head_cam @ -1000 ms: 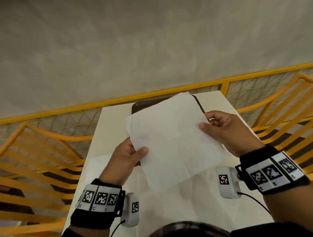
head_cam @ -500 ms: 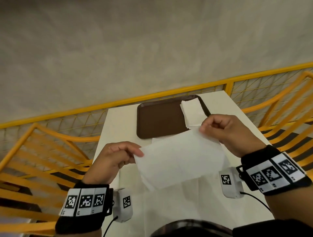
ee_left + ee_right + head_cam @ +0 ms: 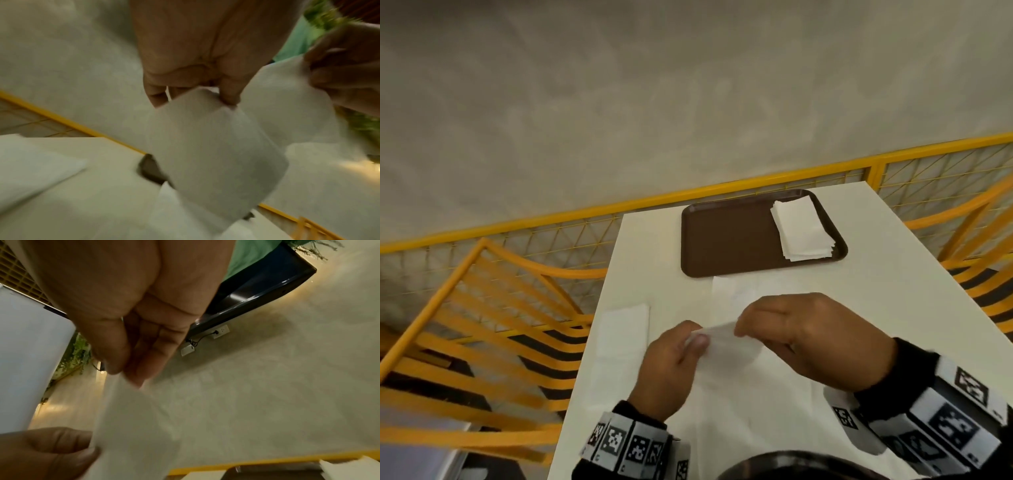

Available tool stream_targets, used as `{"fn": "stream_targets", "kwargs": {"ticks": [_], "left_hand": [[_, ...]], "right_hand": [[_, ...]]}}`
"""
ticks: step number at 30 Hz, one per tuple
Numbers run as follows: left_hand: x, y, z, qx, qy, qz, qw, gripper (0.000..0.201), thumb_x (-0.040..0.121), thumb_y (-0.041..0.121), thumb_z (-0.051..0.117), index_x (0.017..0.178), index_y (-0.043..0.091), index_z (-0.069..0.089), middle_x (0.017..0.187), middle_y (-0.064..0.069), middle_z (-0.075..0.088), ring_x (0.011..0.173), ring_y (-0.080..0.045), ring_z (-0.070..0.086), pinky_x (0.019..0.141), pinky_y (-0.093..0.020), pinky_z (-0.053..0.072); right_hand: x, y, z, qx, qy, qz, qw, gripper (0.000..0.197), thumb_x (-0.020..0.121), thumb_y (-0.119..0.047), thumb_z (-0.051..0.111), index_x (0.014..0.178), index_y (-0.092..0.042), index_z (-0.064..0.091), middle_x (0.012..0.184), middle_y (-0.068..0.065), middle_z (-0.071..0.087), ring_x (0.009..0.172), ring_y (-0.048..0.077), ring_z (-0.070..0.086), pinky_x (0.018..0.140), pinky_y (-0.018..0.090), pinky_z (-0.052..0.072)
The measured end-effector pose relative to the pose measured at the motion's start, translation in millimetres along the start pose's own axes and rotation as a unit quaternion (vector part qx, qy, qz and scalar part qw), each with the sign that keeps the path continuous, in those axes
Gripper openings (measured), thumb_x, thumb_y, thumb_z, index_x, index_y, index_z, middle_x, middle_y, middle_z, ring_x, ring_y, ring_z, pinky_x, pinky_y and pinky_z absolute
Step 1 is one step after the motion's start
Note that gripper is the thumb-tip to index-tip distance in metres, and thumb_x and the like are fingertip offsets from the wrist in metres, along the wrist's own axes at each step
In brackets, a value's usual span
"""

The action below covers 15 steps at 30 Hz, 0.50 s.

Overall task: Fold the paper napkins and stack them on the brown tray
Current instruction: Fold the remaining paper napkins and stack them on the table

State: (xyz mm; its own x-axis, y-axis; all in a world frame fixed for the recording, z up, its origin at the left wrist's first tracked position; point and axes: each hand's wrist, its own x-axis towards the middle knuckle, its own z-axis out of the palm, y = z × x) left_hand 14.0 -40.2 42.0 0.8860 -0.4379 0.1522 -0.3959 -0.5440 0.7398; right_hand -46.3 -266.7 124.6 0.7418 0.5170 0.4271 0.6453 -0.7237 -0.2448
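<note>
A white paper napkin (image 3: 726,342) hangs folded over between my two hands above the white table (image 3: 893,301). My left hand (image 3: 693,337) pinches its left end between thumb and fingers. My right hand (image 3: 743,327) pinches the other end close by. The left wrist view shows the napkin (image 3: 216,154) drooping below my left hand (image 3: 205,94), and the right wrist view shows the napkin (image 3: 131,426) under my right hand (image 3: 123,371). The brown tray (image 3: 729,240) lies at the table's far end with a stack of folded napkins (image 3: 803,233) on its right side.
A flat white napkin (image 3: 625,329) lies on the table at the left edge, and another sheet (image 3: 732,289) lies just in front of the tray. Yellow metal chairs (image 3: 482,325) stand on both sides, and a yellow railing (image 3: 585,219) runs behind the table.
The napkin was spread open and held up in front of the tray. My hands have dropped and come together, doubling the napkin over between them.
</note>
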Motion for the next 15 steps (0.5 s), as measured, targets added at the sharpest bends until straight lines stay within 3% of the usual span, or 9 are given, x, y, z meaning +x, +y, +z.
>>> {"fn": "stream_targets", "kwargs": {"ticks": [3, 5, 7, 9, 11, 13, 15], "left_hand": [[4.3, -36.0, -17.5, 0.018, 0.088, -0.102, 0.991, 0.024, 0.094, 0.042, 0.039, 0.081, 0.028, 0.052, 0.074, 0.005, 0.059, 0.073, -0.01, 0.056, 0.064, -0.023, 0.04], [10.6, -65.2, -33.3, 0.053, 0.135, -0.204, 0.968, 0.023, 0.1, 0.024, 0.038, 0.084, 0.014, 0.05, 0.08, -0.007, 0.056, 0.083, -0.03, 0.055, 0.069, -0.032, 0.036], [14.8, -95.6, -48.1, 0.101, 0.101, -0.315, 0.938, 0.024, 0.102, 0.017, 0.031, 0.1, 0.005, 0.051, 0.102, -0.019, 0.056, 0.103, -0.034, 0.055, 0.082, -0.036, 0.039], [16.4, -121.6, -55.7, 0.137, 0.066, -0.392, 0.907, 0.033, 0.102, 0.014, 0.024, 0.128, 0.005, 0.042, 0.131, -0.015, 0.047, 0.122, -0.027, 0.047, 0.097, -0.03, 0.038], [19.6, -137.5, -59.2, 0.167, 0.035, -0.424, 0.889, 0.036, 0.102, 0.014, 0.023, 0.132, 0.004, 0.04, 0.135, -0.014, 0.046, 0.125, -0.026, 0.046, 0.1, -0.029, 0.038], [23.0, -148.5, -60.1, 0.208, 0.005, -0.431, 0.878, 0.036, 0.102, 0.018, 0.027, 0.125, 0.0, 0.048, 0.129, -0.018, 0.052, 0.12, -0.03, 0.05, 0.098, -0.034, 0.04], [25.3, -155.3, -58.8, 0.246, -0.026, -0.424, 0.871, 0.036, 0.101, 0.016, 0.025, 0.126, 0.003, 0.047, 0.132, -0.016, 0.05, 0.122, -0.028, 0.049, 0.099, -0.033, 0.04]], "right_hand": [[-7.5, 8.5, 6.7, 0.012, -0.007, 0.049, 0.999, 0.022, 0.087, -0.019, 0.059, 0.106, -0.028, 0.065, 0.096, -0.012, 0.068, 0.077, 0.008, 0.066, 0.063, 0.024, 0.054], [-13.5, 14.4, 8.4, 0.008, -0.016, 0.076, 0.997, 0.022, 0.085, -0.023, 0.062, 0.105, -0.031, 0.064, 0.093, -0.015, 0.068, 0.074, 0.004, 0.065, 0.062, 0.021, 0.053], [-19.7, 19.4, 10.0, 0.012, -0.026, 0.104, 0.994, 0.023, 0.084, -0.025, 0.062, 0.104, -0.034, 0.063, 0.091, -0.018, 0.068, 0.072, 0.001, 0.063, 0.061, 0.017, 0.051], [-26.8, 25.3, 12.9, 0.021, -0.029, 0.134, 0.99, 0.024, 0.084, -0.027, 0.062, 0.105, -0.038, 0.062, 0.089, -0.02, 0.067, 0.071, -0.002, 0.061, 0.062, 0.013, 0.049], [-34.3, 30.8, 16.1, 0.025, -0.034, 0.164, 0.986, 0.024, 0.084, -0.028, 0.063, 0.105, -0.04, 0.061, 0.087, -0.02, 0.066, 0.069, -0.002, 0.06, 0.061, 0.011, 0.047], [-41.6, 36.3, 18.4, 0.026, -0.04, 0.188, 0.981, 0.025, 0.085, -0.027, 0.064, 0.105, -0.041, 0.06, 0.085, -0.02, 0.065, 0.066, -0.001, 0.059, 0.06, 0.008, 0.044], [-48.5, 40.8, 19.3, 0.025, -0.046, 0.21, 0.976, 0.027, 0.085, -0.025, 0.067, 0.104, -0.042, 0.06, 0.083, -0.021, 0.065, 0.066, -0.001, 0.059, 0.06, 0.009, 0.045]]}}
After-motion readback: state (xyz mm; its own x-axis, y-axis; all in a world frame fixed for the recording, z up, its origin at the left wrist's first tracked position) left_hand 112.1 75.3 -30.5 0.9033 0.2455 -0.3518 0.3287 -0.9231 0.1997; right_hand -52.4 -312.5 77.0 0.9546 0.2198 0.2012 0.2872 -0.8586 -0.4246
